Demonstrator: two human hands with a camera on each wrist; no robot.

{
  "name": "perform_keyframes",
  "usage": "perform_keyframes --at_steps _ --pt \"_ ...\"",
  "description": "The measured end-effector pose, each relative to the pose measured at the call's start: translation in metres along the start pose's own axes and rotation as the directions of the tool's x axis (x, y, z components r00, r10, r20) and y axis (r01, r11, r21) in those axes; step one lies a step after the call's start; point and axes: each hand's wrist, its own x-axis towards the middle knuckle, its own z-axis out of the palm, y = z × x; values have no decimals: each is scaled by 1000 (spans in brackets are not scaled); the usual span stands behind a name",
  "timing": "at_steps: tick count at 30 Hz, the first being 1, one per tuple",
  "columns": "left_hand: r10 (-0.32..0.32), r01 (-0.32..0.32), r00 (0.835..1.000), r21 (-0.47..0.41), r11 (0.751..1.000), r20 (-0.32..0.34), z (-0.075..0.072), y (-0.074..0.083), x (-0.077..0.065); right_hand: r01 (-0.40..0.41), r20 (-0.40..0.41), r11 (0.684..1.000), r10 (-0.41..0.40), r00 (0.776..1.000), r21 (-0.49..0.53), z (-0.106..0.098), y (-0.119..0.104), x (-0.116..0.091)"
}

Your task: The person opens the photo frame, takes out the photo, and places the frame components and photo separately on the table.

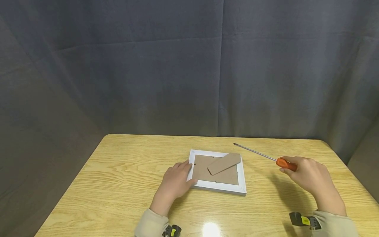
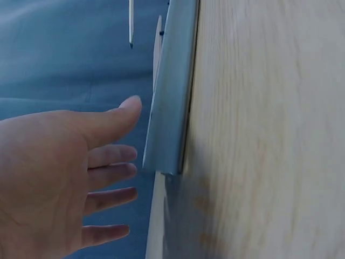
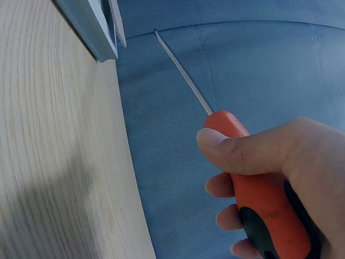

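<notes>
A white picture frame (image 1: 217, 186) lies back side up on the table, its brown backing board (image 1: 202, 161) showing. Across the board slants a brown stand leg (image 1: 225, 164), whose upper end overlaps the frame's far right edge. My left hand (image 1: 176, 181) is at the frame's left side, fingers extended and thumb by the near left corner. In my right hand (image 1: 309, 174) I grip a screwdriver (image 3: 264, 205) by its orange and black handle. Its long metal shaft (image 1: 254, 151) points left, up in the air beyond the frame's right side.
The wooden table (image 1: 118, 177) has a light yellow grain and rounded far corners. Behind it hangs a dark grey-blue curtain (image 1: 165, 82), which also runs down both sides. Each wrist wears a strapped camera, the right one (image 1: 305, 220) close over the table.
</notes>
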Motion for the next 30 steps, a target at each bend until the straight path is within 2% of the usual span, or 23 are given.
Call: perform_keyframes --at_steps 4,7,19,23,30 --pt "-13 14 999 -37 999 43 1 -5 0 -5 11 1000 5 1000 2 0 0 0" --pt "-15 17 999 -31 999 52 2 -4 0 -7 11 1000 7 1000 -1 1 -1 0" --pt "-20 16 999 114 993 35 6 14 0 16 15 1000 -16 1000 7 7 -9 3" --pt "-18 10 999 148 989 49 8 20 -1 36 5 999 -36 999 7 10 -13 4" --pt "-8 1 999 141 990 50 9 21 -1 116 -40 993 -117 992 -8 17 -25 8"
